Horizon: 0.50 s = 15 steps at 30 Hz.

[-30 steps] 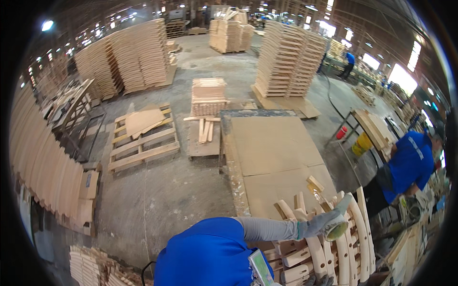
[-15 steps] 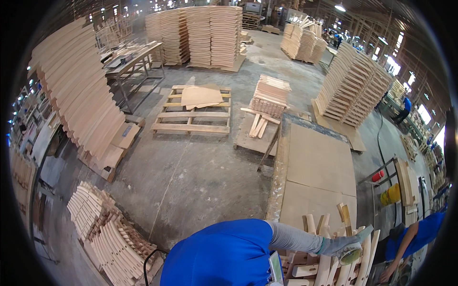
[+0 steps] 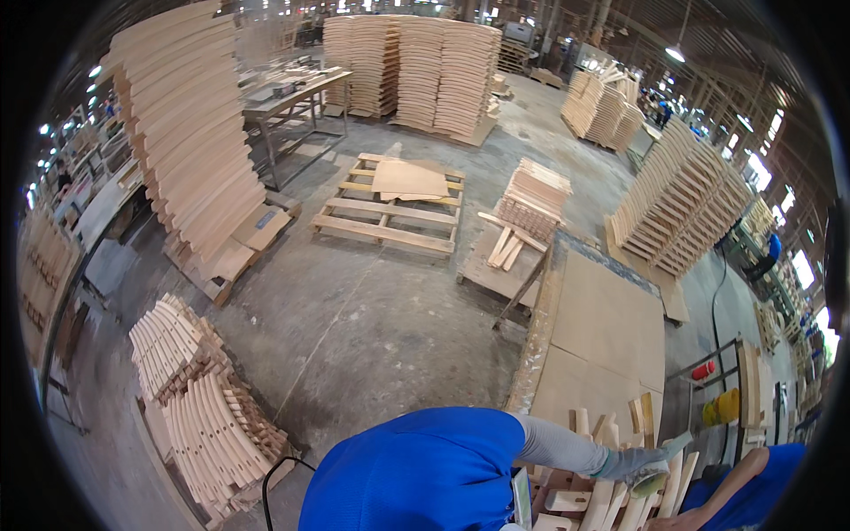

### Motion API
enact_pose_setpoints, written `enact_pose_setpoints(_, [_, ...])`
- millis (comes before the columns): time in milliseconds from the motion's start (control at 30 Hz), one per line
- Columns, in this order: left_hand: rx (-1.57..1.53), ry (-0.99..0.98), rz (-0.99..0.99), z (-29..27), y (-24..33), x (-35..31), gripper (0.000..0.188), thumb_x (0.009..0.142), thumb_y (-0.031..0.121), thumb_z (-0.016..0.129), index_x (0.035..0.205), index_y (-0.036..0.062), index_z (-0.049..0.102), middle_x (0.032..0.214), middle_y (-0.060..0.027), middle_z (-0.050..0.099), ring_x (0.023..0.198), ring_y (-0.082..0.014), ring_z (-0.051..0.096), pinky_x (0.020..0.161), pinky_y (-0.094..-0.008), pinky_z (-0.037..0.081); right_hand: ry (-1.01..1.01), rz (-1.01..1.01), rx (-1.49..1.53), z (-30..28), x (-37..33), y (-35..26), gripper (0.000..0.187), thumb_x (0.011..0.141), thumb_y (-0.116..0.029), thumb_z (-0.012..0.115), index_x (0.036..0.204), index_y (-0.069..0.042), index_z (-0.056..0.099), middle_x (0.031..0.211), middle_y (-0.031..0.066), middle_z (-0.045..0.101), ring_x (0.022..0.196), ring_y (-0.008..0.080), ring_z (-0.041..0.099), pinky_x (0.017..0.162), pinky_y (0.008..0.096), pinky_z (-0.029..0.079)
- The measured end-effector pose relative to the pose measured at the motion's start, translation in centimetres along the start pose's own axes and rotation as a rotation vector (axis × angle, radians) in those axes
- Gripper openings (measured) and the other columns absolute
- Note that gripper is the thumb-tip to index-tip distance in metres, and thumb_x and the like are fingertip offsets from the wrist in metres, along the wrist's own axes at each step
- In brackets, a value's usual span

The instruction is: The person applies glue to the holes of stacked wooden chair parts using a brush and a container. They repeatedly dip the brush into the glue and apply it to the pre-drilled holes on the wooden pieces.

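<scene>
My left arm, in a grey sleeve below a blue shirt shoulder, reaches right across the near end of the table. The grey-gloved left hand (image 3: pixel 625 462) is closed at a round object with a dull yellow-green face (image 3: pixel 651 482), whose kind I cannot make out. A flat grey-green piece (image 3: pixel 678 444) sticks out beyond it. Hand and object rest over a group of pale curved wooden slats (image 3: pixel 600 504); several other slat ends (image 3: pixel 609 431) point up behind the arm. My right hand is not in view.
A cardboard-covered table (image 3: pixel 611 310) extends ahead. A co-worker's bare forearm (image 3: pixel 730 487) reaches toward the slats from the right. Drilled curved parts (image 3: pixel 212 434) lie stacked at the lower left, beyond a wooden pallet (image 3: pixel 385 217). Tall wood stacks (image 3: pixel 181 133) stand around.
The view has turned, so the surroundings sit farther right. My left hand stays over the slats with the round object. The co-worker's arm has come closer to the slats.
</scene>
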State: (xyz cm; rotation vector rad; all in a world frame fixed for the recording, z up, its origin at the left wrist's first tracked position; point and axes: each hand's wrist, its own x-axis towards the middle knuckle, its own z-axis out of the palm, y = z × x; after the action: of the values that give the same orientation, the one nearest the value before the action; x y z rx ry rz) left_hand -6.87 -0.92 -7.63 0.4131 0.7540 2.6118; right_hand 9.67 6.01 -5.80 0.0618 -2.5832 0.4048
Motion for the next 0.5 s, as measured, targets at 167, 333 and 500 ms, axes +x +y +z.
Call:
enact_pose_setpoints(167, [0.113, 0.154, 0.176, 0.3, 1.3, -1.6, 0.037, 0.088, 0.044, 0.058, 0.098, 0.0084, 0.064, 0.082, -0.003, 0.066, 0.07, -0.0141, 0.063, 0.059, -0.0297, 0.049, -0.025, -0.156, 0.145, 1.2, 2.9, -1.7, 0.059, 0.081, -0.039, 0.063, 0.119, 0.005, 0.051, 0.126, 0.0238, 0.049, 0.122, 0.0386, 0.041, 0.108, 0.0486, 0.027])
enact_pose_setpoints(333, [0.129, 0.215, 0.209, 2.4, 4.7, -7.5, 0.035, 0.088, 0.043, 0.059, 0.094, 0.0086, 0.063, 0.078, -0.001, 0.064, 0.066, -0.0121, 0.06, 0.058, -0.028, 0.049, -0.066, -0.197, 0.228, 2.4, 5.7, -3.4, 0.059, 0.082, -0.038, 0.063, 0.12, 0.005, 0.05, 0.127, 0.0238, 0.048, 0.123, 0.0388, 0.039, 0.108, 0.0484, 0.027])
enact_pose_setpoints(500, [0.109, 0.201, 0.432, 2.1, 8.8, -14.1, 0.04, 0.089, 0.047, 0.056, 0.092, 0.0069, 0.061, 0.08, -0.0005, 0.062, 0.068, -0.0086, 0.057, 0.063, -0.0265, 0.046, -0.105, -0.281, 0.295, 3.5, 7.9, -6.9, 0.06, 0.082, -0.037, 0.062, 0.121, 0.005, 0.049, 0.129, 0.0237, 0.047, 0.124, 0.0389, 0.038, 0.109, 0.0482, 0.026])
